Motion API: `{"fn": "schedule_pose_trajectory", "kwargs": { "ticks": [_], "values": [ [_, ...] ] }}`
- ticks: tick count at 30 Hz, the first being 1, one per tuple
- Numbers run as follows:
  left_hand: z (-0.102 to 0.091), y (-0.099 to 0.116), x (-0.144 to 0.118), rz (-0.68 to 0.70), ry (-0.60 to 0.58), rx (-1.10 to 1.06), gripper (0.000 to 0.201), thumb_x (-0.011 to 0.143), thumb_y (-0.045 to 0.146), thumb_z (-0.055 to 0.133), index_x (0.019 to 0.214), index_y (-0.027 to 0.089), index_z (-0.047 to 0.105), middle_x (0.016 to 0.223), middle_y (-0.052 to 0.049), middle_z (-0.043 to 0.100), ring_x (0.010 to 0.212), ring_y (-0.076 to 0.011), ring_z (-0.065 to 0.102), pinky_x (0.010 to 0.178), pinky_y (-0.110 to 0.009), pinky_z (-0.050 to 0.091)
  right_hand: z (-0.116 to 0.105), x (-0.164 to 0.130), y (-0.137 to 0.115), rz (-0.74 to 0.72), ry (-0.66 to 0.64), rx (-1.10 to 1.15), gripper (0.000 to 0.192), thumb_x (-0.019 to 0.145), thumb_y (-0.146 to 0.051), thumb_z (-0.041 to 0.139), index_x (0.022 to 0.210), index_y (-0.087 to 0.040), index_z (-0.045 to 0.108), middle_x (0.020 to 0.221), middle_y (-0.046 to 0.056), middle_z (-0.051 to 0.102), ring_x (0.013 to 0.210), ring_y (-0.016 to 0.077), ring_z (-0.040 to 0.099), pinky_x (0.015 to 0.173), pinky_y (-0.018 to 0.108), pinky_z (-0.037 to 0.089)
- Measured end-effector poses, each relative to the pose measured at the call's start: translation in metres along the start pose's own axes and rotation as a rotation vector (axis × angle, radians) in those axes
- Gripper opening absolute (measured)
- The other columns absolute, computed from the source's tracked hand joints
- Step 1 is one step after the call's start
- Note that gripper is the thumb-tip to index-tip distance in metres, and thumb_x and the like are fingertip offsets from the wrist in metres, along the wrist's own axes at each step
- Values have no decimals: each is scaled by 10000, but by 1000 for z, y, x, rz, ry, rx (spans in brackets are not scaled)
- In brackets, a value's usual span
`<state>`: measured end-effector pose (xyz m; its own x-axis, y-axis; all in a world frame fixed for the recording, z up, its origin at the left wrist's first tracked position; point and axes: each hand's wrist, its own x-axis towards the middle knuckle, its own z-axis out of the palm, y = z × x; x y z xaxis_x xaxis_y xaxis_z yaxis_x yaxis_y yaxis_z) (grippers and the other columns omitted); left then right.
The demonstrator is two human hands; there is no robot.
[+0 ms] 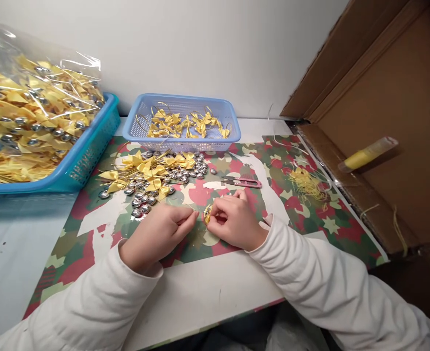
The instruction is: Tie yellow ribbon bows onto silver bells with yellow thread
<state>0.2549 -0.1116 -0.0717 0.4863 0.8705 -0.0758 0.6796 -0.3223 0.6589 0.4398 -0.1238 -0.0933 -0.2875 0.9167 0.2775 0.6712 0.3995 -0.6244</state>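
Observation:
My right hand (235, 222) is closed, pinching a small yellow ribbon bow (207, 214) with a hint of silver on it. Just left of it, my left hand (164, 231) is closed too, thumb and forefinger pressed together. A thin strand shows faintly near those fingertips, but what they grip is too small to make out. Beyond my left hand lie several silver bells (142, 202) beside a pile of yellow ribbon bows (152, 170) with gold cords. Pink thread snips (242, 182) rest on the patterned sheet above my right hand.
At the back stands a blue basket (182, 141) holding yellow bows. A larger blue basket (94, 151) at left bears a transparent bag (43, 102) full of bows and bells. Yellow thread scraps (308, 185) lie at right, near a cardboard wall (394, 107) with a yellow tube (368, 154).

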Motion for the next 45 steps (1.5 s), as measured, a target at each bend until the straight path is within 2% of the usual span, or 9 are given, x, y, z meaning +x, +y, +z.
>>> {"fn": "schedule_pose_trajectory", "kwargs": {
  "ticks": [8, 12, 17, 19, 22, 27, 32, 38, 45],
  "values": [
    [-1, 0, -1, 6, 0, 19, 404, 866, 364, 377, 527, 210, 223, 477, 43, 201, 453, -113, 219, 443, -262, 179, 1, -1, -1, 49, -33, 47, 112, 684, -134, 568, 597, -177, 514, 512, -81, 523, 535, 84, 453, 737, 317, 224],
    [-4, 1, 0, -22, -40, -23, 402, 873, 386, 374, 546, 212, 217, 505, 38, 209, 467, -114, 222, 447, -271, 174, -13, 5, 4, 54, 3, 93, 39, 735, -199, 587, 699, -195, 601, 498, -86, 456, 546, 102, 474, 769, 320, 267],
    [-5, 0, 1, -31, -59, -58, 412, 879, 402, 377, 551, 212, 214, 518, 44, 181, 465, -106, 197, 447, -273, 171, -45, 20, 36, 198, 173, -255, 209, 763, -357, 678, 891, -210, 601, 831, 30, 614, 836, 222, 547, 776, 343, 318],
    [-5, 0, 1, -41, -51, -58, 414, 884, 410, 369, 557, 212, 209, 527, 45, 176, 469, -104, 192, 448, -269, 173, -51, 23, 50, 222, 121, -391, 314, 737, -450, 720, 888, -216, 574, 962, 79, 616, 920, 273, 520, 760, 358, 333],
    [-4, 1, 1, -56, -30, -94, 416, 890, 424, 365, 568, 213, 208, 543, 45, 176, 479, -104, 193, 452, -264, 182, -53, 24, 61, 215, 4, -452, 258, 816, -437, 660, 798, -217, 526, 941, 93, 601, 917, 282, 511, 739, 367, 350],
    [-4, 3, 3, -98, 69, -221, 410, 901, 420, 356, 580, 218, 200, 580, 39, 175, 507, -110, 205, 470, -266, 203, -56, 23, 48, 192, -128, -198, 166, 876, -313, 577, 812, -211, 462, 810, 40, 588, 755, 195, 535, 664, 304, 370],
    [-4, 3, 3, -145, 97, -281, 423, 905, 438, 367, 576, 220, 215, 576, 43, 181, 506, -109, 206, 471, -269, 195, -64, 17, 27, 69, -318, 68, 176, 855, -358, 522, 780, -210, 466, 638, -30, 530, 543, 115, 446, 538, 243, 309],
    [-4, 1, 4, -160, 93, -300, 427, 903, 432, 383, 563, 218, 238, 564, 44, 191, 498, -106, 208, 464, -269, 187, -66, 11, 17, -47, -319, 57, 233, 704, -351, 593, 630, -218, 417, 513, -63, 421, 473, 88, 321, 498, 240, 247],
    [-3, 1, 4, -191, 86, -310, 438, 898, 464, 377, 566, 216, 237, 564, 50, 185, 507, -106, 202, 481, -269, 178, -47, 6, 7, -40, -163, -158, 245, 743, -416, 562, 664, -206, 460, 523, -39, 487, 473, 99, 386, 515, 237, 254]
  ]
}}
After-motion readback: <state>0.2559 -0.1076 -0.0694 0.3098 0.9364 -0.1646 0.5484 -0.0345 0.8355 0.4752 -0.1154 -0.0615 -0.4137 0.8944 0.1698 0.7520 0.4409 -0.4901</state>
